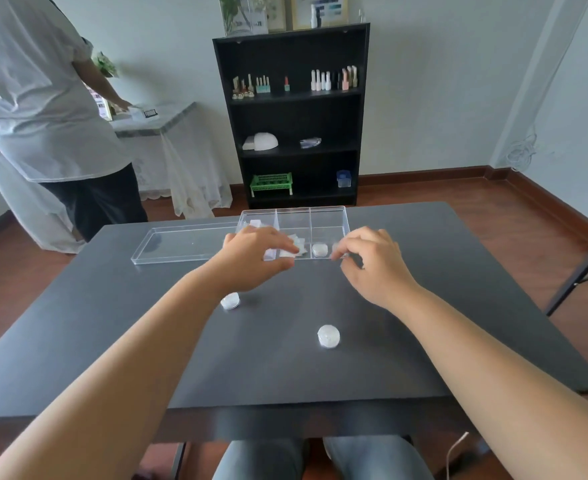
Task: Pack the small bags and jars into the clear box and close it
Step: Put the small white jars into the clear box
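Clear box [327, 216] sat just beyond both sets of fingers, open, divided into compartments. I saw small bags [297, 245] in its left part, right at the tips of my left hand [251, 252]. One jar [319, 250] lay in the near middle compartment, between the two hands. The box's lid [181, 242] lay flat to the left of the left fingers, touching or just beside the box; I couldn't tell which.

Two more jars were out on the table, nearer me than the fingers: one [230, 301] just under the left wrist, one [328, 336] well behind both hands, roughly centred.

Left fingers were curled loosely and touching a small bag at the box's near edge; whether they pinched it or only rested on it I couldn't tell. My right hand [372, 261] had thumb and forefinger closed on something small and clear at the box's near right rim; probably a jar or bag, too blurred to name.

Table [424, 306] was dark grey and matte. Floor was reddish wood. Behind stood a black shelf [292, 116] with little bottles and a green basket [271, 183]. Another person [43, 116] in a white shirt stood at far left by a cloth-draped side table [161, 119].
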### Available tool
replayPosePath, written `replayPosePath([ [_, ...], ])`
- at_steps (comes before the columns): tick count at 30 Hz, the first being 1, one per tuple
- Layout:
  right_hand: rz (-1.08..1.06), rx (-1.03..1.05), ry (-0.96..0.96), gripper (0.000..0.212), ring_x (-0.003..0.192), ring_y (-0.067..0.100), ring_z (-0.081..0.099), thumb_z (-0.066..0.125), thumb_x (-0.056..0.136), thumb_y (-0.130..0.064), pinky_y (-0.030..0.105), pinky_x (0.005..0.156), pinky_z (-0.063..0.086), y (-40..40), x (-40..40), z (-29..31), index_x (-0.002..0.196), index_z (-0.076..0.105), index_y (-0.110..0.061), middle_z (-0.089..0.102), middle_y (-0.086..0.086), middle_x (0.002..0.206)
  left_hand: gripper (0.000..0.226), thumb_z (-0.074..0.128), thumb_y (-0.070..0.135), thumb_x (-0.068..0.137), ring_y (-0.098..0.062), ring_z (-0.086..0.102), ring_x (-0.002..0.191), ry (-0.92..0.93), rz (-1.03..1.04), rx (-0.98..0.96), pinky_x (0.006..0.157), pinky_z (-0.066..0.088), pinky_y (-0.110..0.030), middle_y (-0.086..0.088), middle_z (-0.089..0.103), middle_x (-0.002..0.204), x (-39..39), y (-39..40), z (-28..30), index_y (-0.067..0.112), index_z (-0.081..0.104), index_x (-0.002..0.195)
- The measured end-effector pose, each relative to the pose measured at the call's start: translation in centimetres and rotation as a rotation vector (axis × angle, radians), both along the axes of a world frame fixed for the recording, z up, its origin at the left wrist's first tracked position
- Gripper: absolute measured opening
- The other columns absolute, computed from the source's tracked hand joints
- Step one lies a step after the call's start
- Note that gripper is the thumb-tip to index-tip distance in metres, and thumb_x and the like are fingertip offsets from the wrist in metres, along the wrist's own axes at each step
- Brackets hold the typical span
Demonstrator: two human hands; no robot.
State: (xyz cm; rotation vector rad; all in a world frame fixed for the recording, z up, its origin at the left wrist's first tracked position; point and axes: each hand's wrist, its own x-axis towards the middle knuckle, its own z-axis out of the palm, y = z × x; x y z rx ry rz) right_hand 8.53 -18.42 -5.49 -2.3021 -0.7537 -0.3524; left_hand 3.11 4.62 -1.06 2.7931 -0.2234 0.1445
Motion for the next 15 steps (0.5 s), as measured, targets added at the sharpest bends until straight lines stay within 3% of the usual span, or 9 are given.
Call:
replayPosePath([
  [3,0.168,0.028,0.278,0.024,0.084,0.004,0.049,0.059,0.087,-0.012,0.023,0.075,0.037,-0.1,-2.4,-1.0,0.086,0.073,-0.031,0.059,-0.009,0.094,0.026,0.066,0.036,0.087,-0.014,0.044,0.12,0.001,0.027,-0.124,0.097,0.037,-0.036,0.011,0.049,0.129,-3.3,2.7,-1.3,0.038,0.067,0.112],
  [5,0.264,0.029,0.494,0.021,0.073,-0.002,0.051,0.063,0.087,-0.021,0.018,0.072,0.037,-0.3,-3.5,-1.0,0.087,0.073,-0.04,0.06,-0.009,0.09,0.029,0.069,0.036,0.085,-0.009,0.043,0.119,0.015,0.059,-0.159,0.092,0.035,-0.028,0.012,0.044,0.128,-4.9,4.3,-2.1,0.038,0.066,0.114],
  [7,0.341,0.045,0.618,0.015,0.08,-0.006,0.054,0.069,0.084,-0.035,0.016,0.076,0.037,-0.7,-4.0,-0.7,0.094,0.071,-0.046,0.065,-0.014,0.094,0.034,0.072,0.036,0.083,-0.006,0.043,0.118,0.038,0.081,-0.158,0.094,0.033,-0.026,0.012,0.043,0.127,-6.2,5.3,-2.8,0.039,0.065,0.116],
  [11,0.44,-0.133,0.701,0.048,0.109,-0.007,0.049,0.082,0.059,-0.057,0.02,0.092,0.037,-1.6,-4.3,0.0,0.103,0.067,-0.05,0.061,-0.019,0.117,0.04,0.077,0.03,0.079,-0.003,0.051,0.102,0.096,0.103,-0.207,0.084,0.036,-0.014,0.012,0.046,0.122,-7.7,6.3,-3.9,0.042,0.065,0.115],
  [13,0.456,-0.185,0.706,0.053,0.107,-0.005,0.049,0.085,0.052,-0.054,0.021,0.091,0.039,-1.8,-4.6,0.0,0.102,0.068,-0.048,0.057,-0.024,0.118,0.036,0.076,0.024,0.08,-0.004,0.055,0.096,0.097,0.106,-0.238,0.079,0.038,-0.01,0.012,0.049,0.115,-7.9,6.4,-4.2,0.041,0.067,0.111],
  [15,0.439,-0.18,0.672,0.046,0.1,-0.005,0.051,0.086,0.054,-0.047,0.02,0.085,0.042,-1.7,-5.0,-0.2,0.097,0.07,-0.046,0.056,-0.029,0.11,0.031,0.074,0.021,0.083,-0.005,0.058,0.089,0.079,0.111,-0.247,0.078,0.04,-0.013,0.012,0.052,0.104,-8.0,6.2,-4.2,0.041,0.069,0.106],
])
